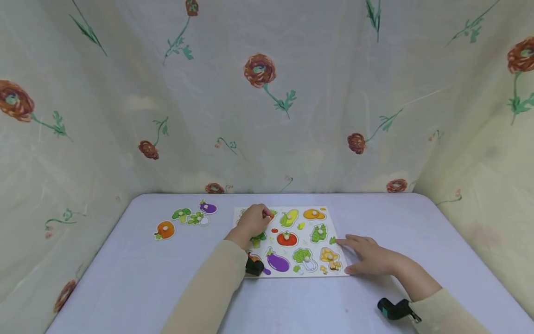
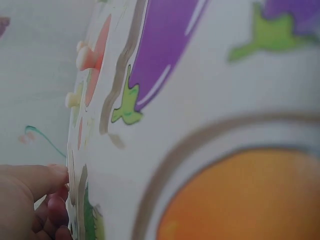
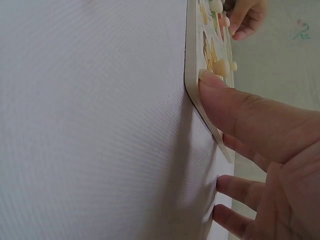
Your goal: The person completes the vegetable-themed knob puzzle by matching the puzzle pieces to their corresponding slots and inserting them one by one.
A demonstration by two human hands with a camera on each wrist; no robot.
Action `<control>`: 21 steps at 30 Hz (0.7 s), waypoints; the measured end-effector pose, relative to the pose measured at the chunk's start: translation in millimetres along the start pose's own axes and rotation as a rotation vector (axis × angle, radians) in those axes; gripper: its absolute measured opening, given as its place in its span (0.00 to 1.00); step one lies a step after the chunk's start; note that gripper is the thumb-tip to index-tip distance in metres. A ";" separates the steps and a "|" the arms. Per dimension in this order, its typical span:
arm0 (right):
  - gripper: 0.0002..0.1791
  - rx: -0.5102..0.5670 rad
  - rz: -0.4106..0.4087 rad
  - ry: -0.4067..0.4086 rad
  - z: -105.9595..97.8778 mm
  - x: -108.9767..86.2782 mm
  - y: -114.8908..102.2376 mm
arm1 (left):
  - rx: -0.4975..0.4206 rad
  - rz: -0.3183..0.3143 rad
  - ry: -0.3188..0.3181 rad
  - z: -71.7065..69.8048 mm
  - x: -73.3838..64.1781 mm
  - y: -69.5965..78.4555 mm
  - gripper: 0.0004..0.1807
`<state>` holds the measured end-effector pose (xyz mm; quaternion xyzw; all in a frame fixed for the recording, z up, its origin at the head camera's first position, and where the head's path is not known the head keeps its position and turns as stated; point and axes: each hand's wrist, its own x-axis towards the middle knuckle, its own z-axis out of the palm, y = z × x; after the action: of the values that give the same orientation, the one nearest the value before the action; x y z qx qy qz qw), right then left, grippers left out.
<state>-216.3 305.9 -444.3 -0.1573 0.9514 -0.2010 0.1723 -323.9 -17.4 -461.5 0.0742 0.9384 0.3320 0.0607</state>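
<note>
A white wooden knob puzzle board (image 1: 267,227) with vegetable pictures lies flat on the table. Over its upper left part, my left hand (image 1: 253,221) pinches a thin puzzle piece (image 1: 272,214), reddish with a green top and mostly hidden by the fingers. In the left wrist view, the thumb (image 2: 50,177) presses near that piece's edge, close to the board. My right hand (image 1: 371,254) rests at the board's right edge, fingers spread and thumb (image 3: 212,95) on the near right corner. Knobbed pieces sit on the board, including a tomato (image 1: 287,239), corn (image 1: 289,218) and mushrooms (image 1: 329,258).
Left of the board lie loose pieces: a pumpkin (image 1: 165,229), a broccoli (image 1: 181,214), a leafy green vegetable (image 1: 198,218) and an eggplant (image 1: 207,207). A floral curtain (image 1: 317,139) surrounds the white table (image 1: 167,283) at the back and sides.
</note>
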 end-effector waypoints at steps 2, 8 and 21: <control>0.46 0.003 0.001 0.003 -0.1 0.4 0.7 | 0.001 -0.010 0.004 0.4 0.3 1.3 0.04; 0.47 0.013 0.004 0.000 -0.4 0.5 1.7 | -0.004 -0.032 0.010 1.2 0.3 2.3 0.03; 0.46 0.006 -0.004 -0.004 0.4 0.9 1.1 | -0.024 -0.042 0.000 0.9 -1.2 0.2 0.03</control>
<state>-217.2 306.4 -445.4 -0.1588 0.9502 -0.2040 0.1741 -322.6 -16.9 -462.0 0.0537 0.9357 0.3418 0.0684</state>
